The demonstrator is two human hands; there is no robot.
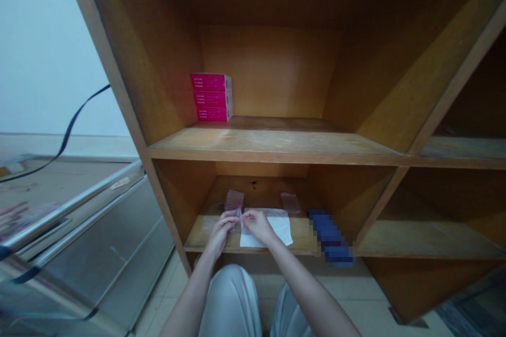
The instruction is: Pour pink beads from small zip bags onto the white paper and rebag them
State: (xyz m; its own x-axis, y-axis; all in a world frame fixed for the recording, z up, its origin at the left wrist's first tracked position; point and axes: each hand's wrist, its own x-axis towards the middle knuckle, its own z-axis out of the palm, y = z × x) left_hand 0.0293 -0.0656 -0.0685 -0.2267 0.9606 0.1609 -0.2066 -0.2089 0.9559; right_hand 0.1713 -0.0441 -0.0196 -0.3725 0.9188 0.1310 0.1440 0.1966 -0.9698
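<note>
My left hand (221, 229) and my right hand (256, 224) meet over the lower shelf (205, 237) of a wooden shelving unit. Both pinch a small clear plastic bag (238, 219) between their fingertips. Under my right hand lies a white sheet of paper (281, 229). A pinkish packet (234, 200) lies just behind my left hand, and another small clear packet (291, 202) lies further right at the back of the shelf.
Three pink boxes (212, 97) are stacked at the back left of the upper shelf (276, 145). A blurred blue object (330, 237) sits on the lower shelf's right end. A metal cabinet (79, 231) stands to the left, with a black strap (67, 137) hanging above it.
</note>
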